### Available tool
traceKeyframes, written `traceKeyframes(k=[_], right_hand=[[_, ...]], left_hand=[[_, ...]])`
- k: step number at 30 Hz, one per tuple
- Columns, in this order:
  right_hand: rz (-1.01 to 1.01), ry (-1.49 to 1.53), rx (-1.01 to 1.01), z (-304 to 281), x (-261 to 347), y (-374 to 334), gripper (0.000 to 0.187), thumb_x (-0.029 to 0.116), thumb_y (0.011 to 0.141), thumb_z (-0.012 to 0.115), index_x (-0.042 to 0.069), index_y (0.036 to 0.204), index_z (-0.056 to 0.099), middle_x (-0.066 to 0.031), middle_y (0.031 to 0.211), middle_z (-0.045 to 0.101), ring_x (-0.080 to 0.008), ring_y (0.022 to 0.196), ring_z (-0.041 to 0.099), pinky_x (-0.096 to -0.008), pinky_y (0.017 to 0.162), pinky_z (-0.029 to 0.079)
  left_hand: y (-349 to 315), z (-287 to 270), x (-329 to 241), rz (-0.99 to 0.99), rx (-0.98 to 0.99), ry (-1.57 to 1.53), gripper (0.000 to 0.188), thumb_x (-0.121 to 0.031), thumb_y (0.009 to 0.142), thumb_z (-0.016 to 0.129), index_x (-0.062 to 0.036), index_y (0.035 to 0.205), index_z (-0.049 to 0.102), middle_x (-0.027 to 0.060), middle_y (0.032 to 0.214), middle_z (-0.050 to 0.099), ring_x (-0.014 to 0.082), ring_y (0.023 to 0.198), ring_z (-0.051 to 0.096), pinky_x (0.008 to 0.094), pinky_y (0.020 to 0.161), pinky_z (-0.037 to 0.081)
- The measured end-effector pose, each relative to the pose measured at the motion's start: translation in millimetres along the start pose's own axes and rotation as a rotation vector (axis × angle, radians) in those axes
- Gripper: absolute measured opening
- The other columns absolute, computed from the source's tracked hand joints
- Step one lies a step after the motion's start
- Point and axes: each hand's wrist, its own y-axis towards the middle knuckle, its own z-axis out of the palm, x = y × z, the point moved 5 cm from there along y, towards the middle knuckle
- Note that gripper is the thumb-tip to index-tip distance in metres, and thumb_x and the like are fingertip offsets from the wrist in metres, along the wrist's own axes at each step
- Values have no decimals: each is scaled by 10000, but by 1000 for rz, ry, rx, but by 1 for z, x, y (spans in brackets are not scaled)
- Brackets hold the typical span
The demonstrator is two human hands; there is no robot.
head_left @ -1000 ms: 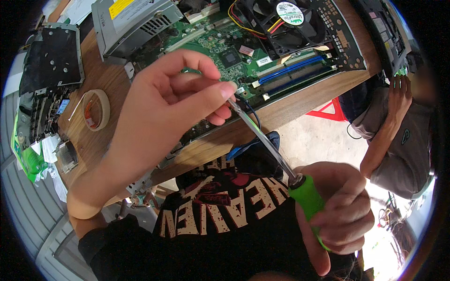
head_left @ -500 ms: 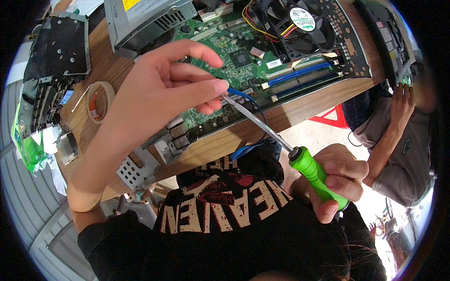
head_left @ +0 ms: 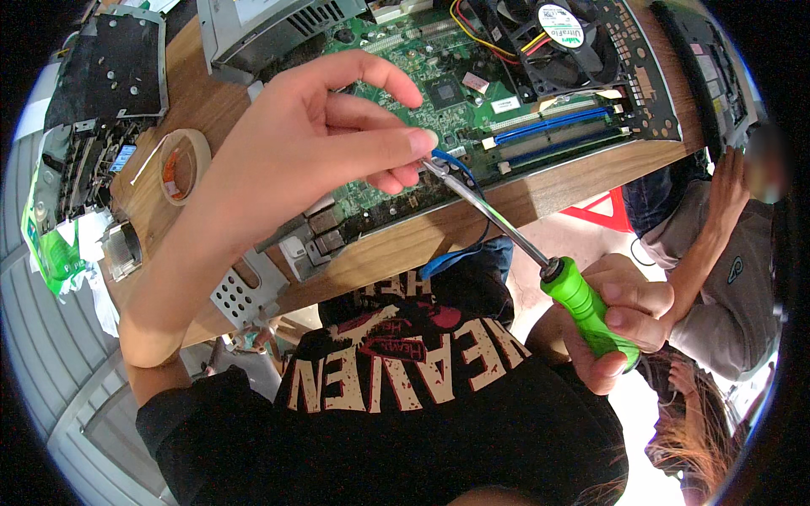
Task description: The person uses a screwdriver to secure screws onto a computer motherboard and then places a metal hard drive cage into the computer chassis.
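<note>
Wooden tabletop [head_left: 202, 105] bears a green circuit board [head_left: 460, 126] toward twelve o'clock. Our screwdriver [head_left: 553, 270] slants between us and it, tip toward ten; our right hand [head_left: 631, 312] grasps its handle [head_left: 586, 308]. Our left hand [head_left: 329, 143], nearer the board, meets the tip; whether pinching, we cannot tell.

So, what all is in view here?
Table: one, brown, centre
Circuit board: one, green, top centre
Fan: one, black, upper right
Metal box: one, grey, upper left
Flat panel: one, black, upper left
Tape roll: one, beige, left
Perforated bracket: one, silver, lower left
Cable: one, blue, centre
Casing: one, black, far right
Triangular frame: one, red, right
Co-worker: one, grey shirt, right
Screwdriver: one, green and silver, centre right
Shirt: one, black, bottom
Left hand: one, at screwdriver's tip
Right hand: one, on handle
</note>
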Motion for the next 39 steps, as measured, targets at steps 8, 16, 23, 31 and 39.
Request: traceKeyframes(k=[8,16,23,31,39], right_hand=[[49,-6,48,-3,3,-5,369,325,845,475,-34,926,485,-187,909,457,-162,376,418,-255,329,361],[49,-21,19,6,2,-1,350,323,841,480,-17,924,487,-176,891,452,-172,414,426,-268,351,379],[37,-44,-61,-4,2,-7,362,356,837,461,1,905,484,-144,842,426,-172,442,423,-280,360,341],[177,-81,-258,-27,4,-7,371,364,804,451,12,888,532,-72,789,355,-195,581,442,-327,521,375],[297,-128,-188,-43,-2,0,416,349,796,406,-42,870,523,-135,800,447,-277,654,557,-400,572,461]], left_hand=[[2,0,6,-12,5,-21,271,-103,820,651,-41,1040,504,79,801,634,97,672,596,222,602,484],[2,-1,7,5,0,-42,305,-96,826,647,-42,1079,484,85,798,637,100,672,599,216,600,484],[5,-8,8,18,-43,-36,255,-179,879,587,-48,1078,497,71,855,629,96,696,592,213,642,483],[8,-18,12,90,-40,-58,243,-227,893,565,-61,1065,518,35,850,605,87,767,582,211,688,465],[11,11,-3,636,136,894,233,65,788,492,-1,968,625,99,958,609,225,852,581,293,763,445]])
